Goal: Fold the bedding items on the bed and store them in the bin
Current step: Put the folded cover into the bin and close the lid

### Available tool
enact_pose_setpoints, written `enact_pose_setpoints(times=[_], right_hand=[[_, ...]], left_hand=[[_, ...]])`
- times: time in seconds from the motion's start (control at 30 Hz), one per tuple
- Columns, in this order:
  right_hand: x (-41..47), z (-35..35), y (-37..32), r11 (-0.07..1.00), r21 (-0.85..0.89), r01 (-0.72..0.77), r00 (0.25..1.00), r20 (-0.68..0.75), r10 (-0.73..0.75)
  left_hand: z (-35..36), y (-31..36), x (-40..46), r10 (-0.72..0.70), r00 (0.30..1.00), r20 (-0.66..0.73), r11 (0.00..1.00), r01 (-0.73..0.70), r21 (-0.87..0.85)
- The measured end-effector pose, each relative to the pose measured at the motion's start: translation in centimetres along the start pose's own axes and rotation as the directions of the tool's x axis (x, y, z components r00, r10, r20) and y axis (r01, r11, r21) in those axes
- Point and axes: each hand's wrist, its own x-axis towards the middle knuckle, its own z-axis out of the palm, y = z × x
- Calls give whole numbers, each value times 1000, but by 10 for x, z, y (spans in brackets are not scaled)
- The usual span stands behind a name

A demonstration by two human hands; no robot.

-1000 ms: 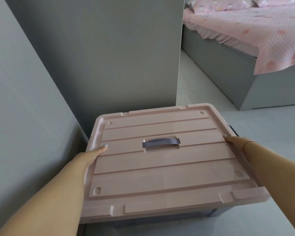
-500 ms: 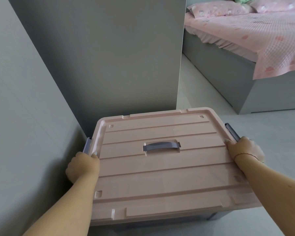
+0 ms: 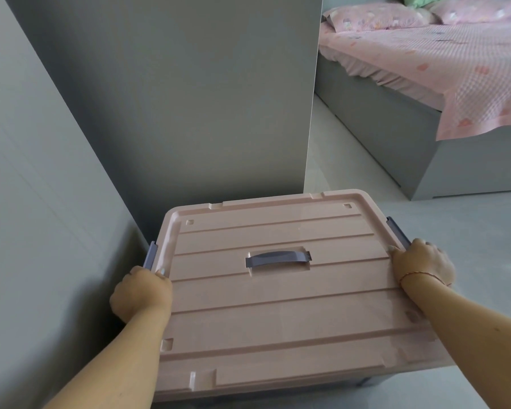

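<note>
A storage bin with a pink ribbed lid point(image 3: 278, 305) and a grey centre handle point(image 3: 278, 258) stands on the floor right below me, lid on. My left hand point(image 3: 140, 293) grips the bin's left side beside a grey latch point(image 3: 150, 255), fingers curled under the rim. My right hand point(image 3: 422, 261) grips the right side at the other grey latch point(image 3: 397, 230). Across the room at the upper right stands the bed point(image 3: 469, 160), with a pink patterned cover point(image 3: 443, 63) and pink pillows point(image 3: 378, 16) on it.
Grey cabinet panels point(image 3: 174, 98) stand close behind and to the left of the bin. Pale grey floor point(image 3: 351, 172) runs between the cabinet and the bed frame. A green pillow point(image 3: 419, 0) peeks out at the head of the bed.
Both hands went from resting flat on the lid's edges to curling round the bin's sides at the latches. The view has tilted up slightly.
</note>
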Motion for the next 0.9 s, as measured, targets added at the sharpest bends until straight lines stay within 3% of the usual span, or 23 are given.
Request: enact_pose_setpoints(times=[0.9], right_hand=[[27, 2, -22, 998, 30, 52, 998, 28, -53]], left_hand=[[16, 16, 23, 19, 1000, -4, 997, -19, -81]])
